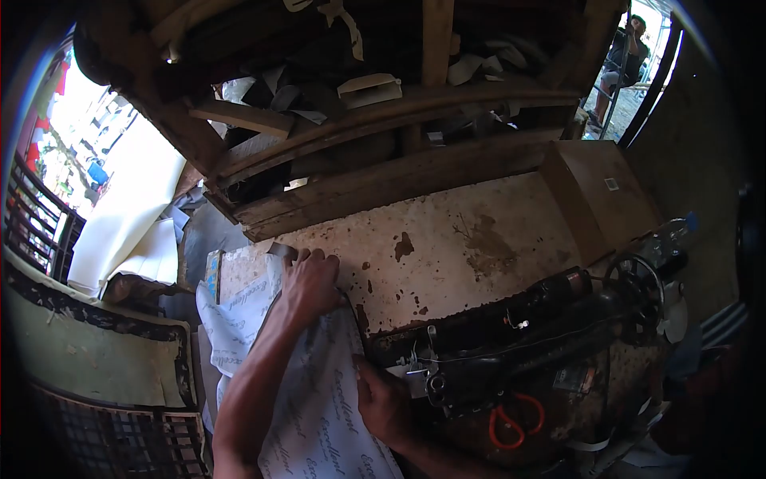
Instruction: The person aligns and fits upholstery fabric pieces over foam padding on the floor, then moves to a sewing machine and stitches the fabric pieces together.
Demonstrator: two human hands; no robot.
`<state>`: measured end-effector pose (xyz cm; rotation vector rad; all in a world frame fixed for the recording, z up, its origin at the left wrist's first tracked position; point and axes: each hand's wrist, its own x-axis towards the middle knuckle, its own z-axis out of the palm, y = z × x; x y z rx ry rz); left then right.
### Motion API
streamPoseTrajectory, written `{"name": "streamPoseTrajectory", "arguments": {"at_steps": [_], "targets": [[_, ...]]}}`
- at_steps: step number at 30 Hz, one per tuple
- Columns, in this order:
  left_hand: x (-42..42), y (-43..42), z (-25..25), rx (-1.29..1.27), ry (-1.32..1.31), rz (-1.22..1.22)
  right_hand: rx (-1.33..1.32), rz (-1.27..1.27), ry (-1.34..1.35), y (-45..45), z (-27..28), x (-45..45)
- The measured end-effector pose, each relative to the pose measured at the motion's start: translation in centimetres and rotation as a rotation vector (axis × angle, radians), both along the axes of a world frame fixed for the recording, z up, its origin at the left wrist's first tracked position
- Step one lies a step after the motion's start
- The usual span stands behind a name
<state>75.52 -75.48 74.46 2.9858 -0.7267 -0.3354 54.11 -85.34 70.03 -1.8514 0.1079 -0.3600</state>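
A white sheet printed with "Excellent" [323, 399] lies beside the sewing machine [519, 327], its left part folded and bunched. My left hand [309, 281] is closed over the far end of the sheet, fingers curled, with a small grey-brown strip [281, 251] by the fingertips. At the sheet's right edge, close to the machine's needle end, my right hand [384, 399] is closed on the material; some of its fingers are hidden. Red-handled scissors [516, 421] rest on the machine table to the right of that hand.
Behind the machine, the worn, stained tabletop [431, 231] carries a cardboard box [602, 195] at right. A wooden shelf [399, 112] with scraps stands along the back. White sheets [132, 215] lie at left near a metal grille [40, 207]. A person [626, 60] is outside, upper right.
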Motion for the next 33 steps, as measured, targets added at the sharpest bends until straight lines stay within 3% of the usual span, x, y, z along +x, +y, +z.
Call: {"name": "streamPoseTrajectory", "arguments": {"at_steps": [1,5,9,16,19,33], "targets": [[-1.4,-0.5,0.3,-0.023,-0.203,-0.001,0.002,-0.004,0.004,0.0,-0.1,0.0],[-5.2,-0.3,-1.6,-0.061,-0.442,-0.107,-0.005,-0.045,-0.022,0.3,-0.3,0.0],[-7.9,0.4,-3.7,-0.076,-0.506,-0.152,-0.029,-0.043,-0.003,0.2,0.0,-0.1],[-10.6,0.0,-2.3,-0.108,-0.550,-0.014,-0.030,-0.046,-0.001,0.3,0.1,0.1],[-10.1,0.9,-2.8,-0.173,-0.405,0.004,-0.032,-0.049,-0.017,0.2,-0.1,0.2],[-9.8,1.8,-5.0,-0.277,-0.492,0.013,-0.095,-0.010,0.043,0.1,-1.0,-0.3]]}}
